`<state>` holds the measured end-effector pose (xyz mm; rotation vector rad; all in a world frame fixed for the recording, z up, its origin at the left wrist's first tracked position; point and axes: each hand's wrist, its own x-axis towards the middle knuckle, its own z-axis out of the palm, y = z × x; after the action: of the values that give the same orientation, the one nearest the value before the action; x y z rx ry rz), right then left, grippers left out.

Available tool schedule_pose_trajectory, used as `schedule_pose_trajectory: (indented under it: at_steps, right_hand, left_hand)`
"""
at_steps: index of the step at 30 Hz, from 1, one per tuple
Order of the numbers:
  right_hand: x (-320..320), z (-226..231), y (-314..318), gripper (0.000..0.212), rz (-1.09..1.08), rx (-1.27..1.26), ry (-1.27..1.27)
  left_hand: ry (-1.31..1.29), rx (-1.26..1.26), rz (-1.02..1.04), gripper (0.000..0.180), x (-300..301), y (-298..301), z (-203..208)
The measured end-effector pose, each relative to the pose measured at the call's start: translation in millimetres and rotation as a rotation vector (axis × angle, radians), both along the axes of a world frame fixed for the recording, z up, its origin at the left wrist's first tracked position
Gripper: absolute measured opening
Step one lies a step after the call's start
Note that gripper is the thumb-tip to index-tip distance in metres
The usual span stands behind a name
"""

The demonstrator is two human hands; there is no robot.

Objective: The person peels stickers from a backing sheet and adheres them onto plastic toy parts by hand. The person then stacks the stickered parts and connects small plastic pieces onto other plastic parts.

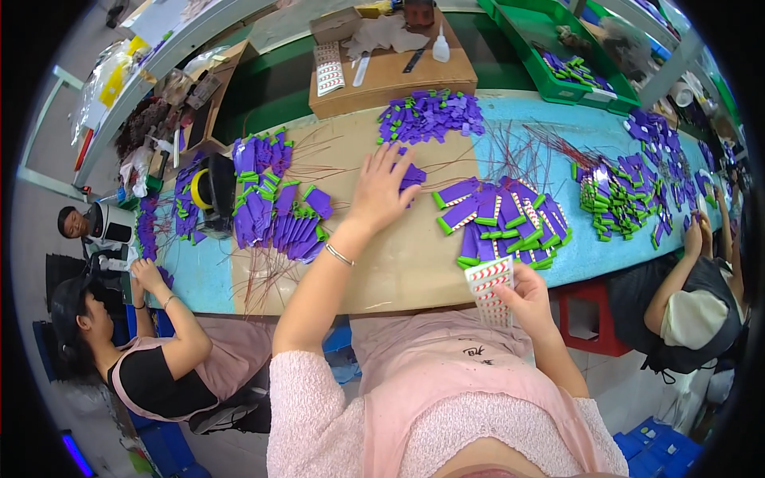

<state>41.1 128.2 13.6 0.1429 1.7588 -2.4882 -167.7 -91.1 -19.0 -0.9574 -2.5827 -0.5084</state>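
Observation:
My left hand [381, 190] reaches out over the bench with fingers spread, its fingertips on a few loose purple flat pieces [410, 177] just below a larger heap of purple pieces with green tips [430, 116]. My right hand [524, 296] holds a white sticker sheet with red and white striped labels [490, 288] near the bench's front edge. Right of my left hand lies a fanned row of purple pieces with green ends and striped labels [502, 221]. Thin red wires [510, 147] are scattered across the bench.
More purple piles lie at the left [271, 209] and right [625, 195]. A tape dispenser [211, 191] stands at the left. A cardboard box [390, 68] and green bins [570, 60] sit behind. Two other people sit at the left [151, 358] and right [693, 295].

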Motion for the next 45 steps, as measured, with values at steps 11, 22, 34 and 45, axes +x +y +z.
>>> schedule_pose_trajectory:
  at_steps: [11, 22, 34, 45]
  right_hand:
    - [0, -15, -11, 0.015, 0.205, 0.099, -0.137]
    - [-16, -3, -28, 0.016, 0.128, 0.159, -0.053]
    - [-13, 5, -33, 0.012, 0.048, 0.189, -0.078]
    - [-16, 0, -25, 0.003, 0.114, 0.203, -0.146]
  left_hand:
    - [-0.013, -0.071, 0.433, 0.041, 113, -2, -9]
    - [-0.369, 0.608, -0.046, 0.024, 160, 32, 27]
    - [-0.678, 0.705, -0.030, 0.010, 158, 29, 30]
    - [0.003, 0.267, -0.186, 0.026, 150, 26, 24]
